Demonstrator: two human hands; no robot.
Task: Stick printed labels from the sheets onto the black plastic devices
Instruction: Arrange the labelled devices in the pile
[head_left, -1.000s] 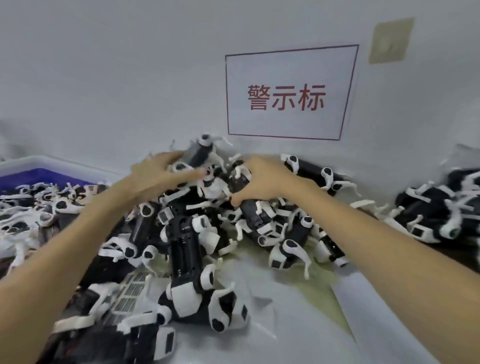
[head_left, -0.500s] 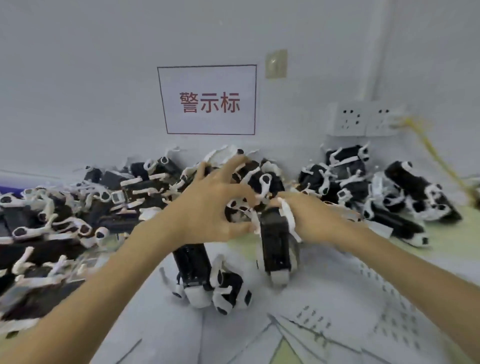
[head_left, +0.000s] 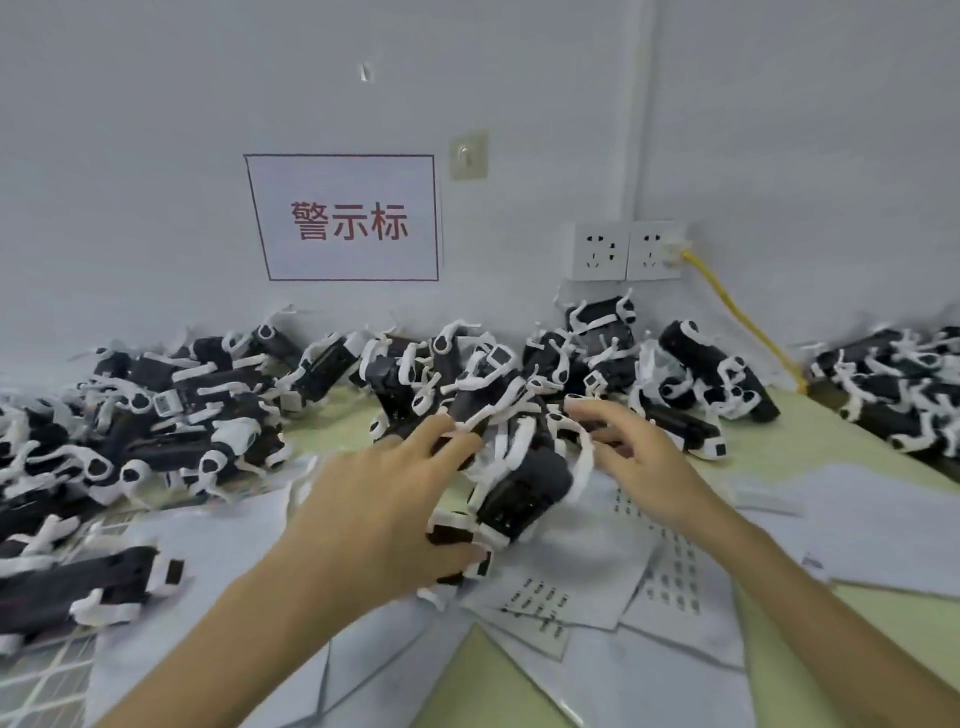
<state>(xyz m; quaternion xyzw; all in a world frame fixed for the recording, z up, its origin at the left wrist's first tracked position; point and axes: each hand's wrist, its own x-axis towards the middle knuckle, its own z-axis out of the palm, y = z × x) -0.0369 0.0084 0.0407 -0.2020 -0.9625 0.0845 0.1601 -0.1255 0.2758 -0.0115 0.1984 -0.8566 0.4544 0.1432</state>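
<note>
The black device (head_left: 524, 483) looks light and rigid, best held by its body, not its floppy straps (head_left: 583, 462) — left hand (head_left: 379, 512) pinches it, right hand (head_left: 641, 460) spread.

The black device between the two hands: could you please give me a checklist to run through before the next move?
1. Device within reach: ok. The black device lies between the left hand and the right hand.
2. Firm hold on it: cannot tell. Blur hides whether the left hand grips it; the right hand's fingers look relaxed.
3. Label sheet nearby: ok. A label sheet lies just on the person's side of the device.
4. Label picked up: not ok. No label shows on either hand.
5. Strap out of the way: not ok. A white strap hangs across the device's right side.
</note>
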